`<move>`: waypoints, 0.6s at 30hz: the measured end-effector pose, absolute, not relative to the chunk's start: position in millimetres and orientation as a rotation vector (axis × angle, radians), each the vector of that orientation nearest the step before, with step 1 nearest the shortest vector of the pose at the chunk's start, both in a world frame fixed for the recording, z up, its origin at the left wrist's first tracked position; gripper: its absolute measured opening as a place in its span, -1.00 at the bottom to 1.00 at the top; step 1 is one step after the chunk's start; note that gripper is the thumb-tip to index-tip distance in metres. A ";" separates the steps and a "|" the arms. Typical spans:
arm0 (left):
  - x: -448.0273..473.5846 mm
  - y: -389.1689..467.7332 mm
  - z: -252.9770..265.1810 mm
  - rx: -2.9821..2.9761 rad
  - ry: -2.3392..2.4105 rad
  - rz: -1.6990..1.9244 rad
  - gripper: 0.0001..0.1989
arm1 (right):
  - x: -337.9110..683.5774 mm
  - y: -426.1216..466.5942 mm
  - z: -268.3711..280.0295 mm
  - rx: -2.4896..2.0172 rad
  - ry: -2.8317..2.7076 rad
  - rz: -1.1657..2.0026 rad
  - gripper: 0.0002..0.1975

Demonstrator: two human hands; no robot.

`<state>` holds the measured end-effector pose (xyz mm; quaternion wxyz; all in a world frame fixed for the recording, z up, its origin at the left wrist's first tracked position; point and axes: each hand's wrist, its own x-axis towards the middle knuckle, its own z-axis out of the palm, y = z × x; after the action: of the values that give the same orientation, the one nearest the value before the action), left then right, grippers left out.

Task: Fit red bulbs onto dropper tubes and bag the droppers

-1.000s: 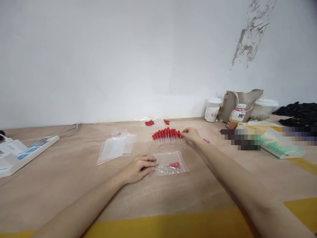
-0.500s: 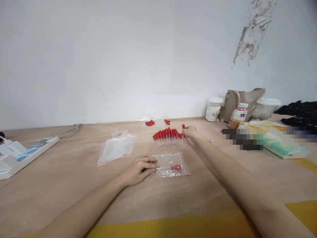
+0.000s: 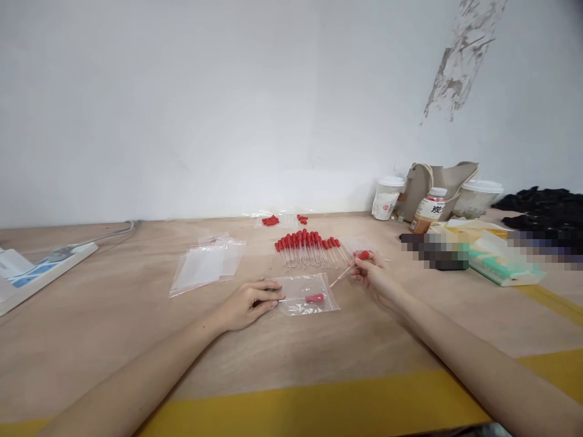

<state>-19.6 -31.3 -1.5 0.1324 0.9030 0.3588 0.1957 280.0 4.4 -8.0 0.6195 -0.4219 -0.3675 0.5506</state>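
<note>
My right hand (image 3: 370,272) pinches a glass dropper (image 3: 342,276) by its red rubber bulb, its thin tip pointing down and left towards a clear zip bag (image 3: 291,285). Inside or on that bag lies another dropper with a red bulb (image 3: 314,298); which of the two I cannot tell. My left hand (image 3: 255,303) grips the bag's left end, its thumb and fingers at the tip of this dropper. Behind the bag, several droppers (image 3: 303,243) lie in a fanned row with their red bulbs away from me.
Flat clear bags (image 3: 207,266) are stacked on the left, beyond my left hand. Bags of loose red bulbs (image 3: 270,221) lie near the wall. A power strip (image 3: 50,273) is at far left. To the right stand a cup (image 3: 387,199), a bottle (image 3: 428,210) and a tissue pack (image 3: 505,261).
My right hand has drawn a dropper away from the row's right end, moving towards me and turning it to a slant. My left hand stays on the bag.
</note>
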 end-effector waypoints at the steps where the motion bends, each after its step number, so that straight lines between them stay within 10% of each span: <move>1: -19.5 -31.2 -1.5 2.619 1.039 0.566 -0.72 | 277.0 2.1 -8.1 -0.961 -0.832 1.289 -0.86; 18: -20.2 -30.4 -2.8 2.595 1.053 0.570 -0.71 | 267.5 -8.0 -12.0 -1.025 -0.840 1.451 -0.79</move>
<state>-20.2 -30.4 -2.8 0.1414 0.8988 0.3649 0.1976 267.5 -8.0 -12.0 0.5551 -0.4339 -0.3557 0.6141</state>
